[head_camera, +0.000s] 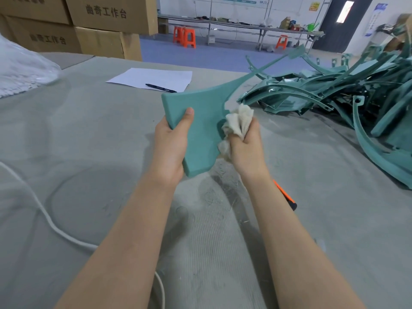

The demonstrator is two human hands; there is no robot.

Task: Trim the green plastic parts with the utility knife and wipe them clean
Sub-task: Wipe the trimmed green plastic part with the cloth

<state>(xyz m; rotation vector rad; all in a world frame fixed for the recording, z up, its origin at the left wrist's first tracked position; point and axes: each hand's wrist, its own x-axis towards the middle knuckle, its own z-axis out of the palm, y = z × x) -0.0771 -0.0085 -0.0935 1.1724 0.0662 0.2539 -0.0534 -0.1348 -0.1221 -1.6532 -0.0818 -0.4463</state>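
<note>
A flat green plastic part (201, 121) with a long thin curved arm reaching up and right is held above the table. My left hand (170, 148) grips its left edge, thumb on the upper face. My right hand (244, 144) grips a crumpled white cloth (237, 123) and presses it against the part's right edge. An orange and black utility knife (287, 197) lies on the table, partly hidden behind my right forearm.
A tangled pile of green plastic parts (338, 90) covers the table's right side. A sheet of paper (153, 78) with a pen (160, 88) lies farther back. A white cable (51, 224) runs at the left. Cardboard boxes (98, 25) stand behind; a plastic bag (20, 70) sits far left.
</note>
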